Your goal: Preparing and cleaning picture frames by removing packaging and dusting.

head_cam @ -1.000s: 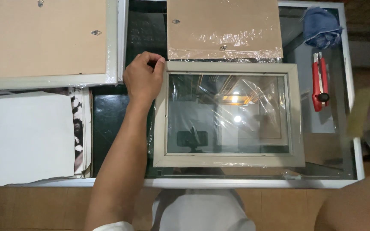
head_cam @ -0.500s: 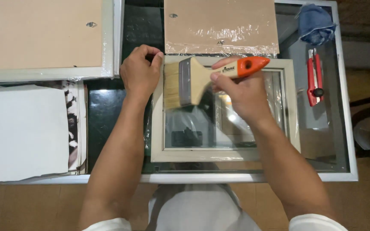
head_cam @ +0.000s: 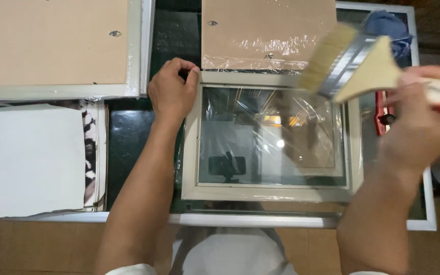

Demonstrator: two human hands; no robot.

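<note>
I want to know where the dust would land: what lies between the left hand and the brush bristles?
In the head view, the picture frame's pale top rail spans from the left hand to the brush bristles, with the brown backing board's plastic-wrapped lower edge just above it.

We see glossy glass in the matt cream frame [head_cam: 273,137], crinkled shiny plastic film over matt brown backing board [head_cam: 268,33], and pale bristles on a metal-banded brush [head_cam: 350,63].

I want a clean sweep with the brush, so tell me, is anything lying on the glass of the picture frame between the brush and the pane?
Nothing visible does. The brush, held by the right hand, hovers over the frame's upper right corner. The glass shows only reflections and clear film. The left hand grips the frame's upper left corner, off the pane.
</note>
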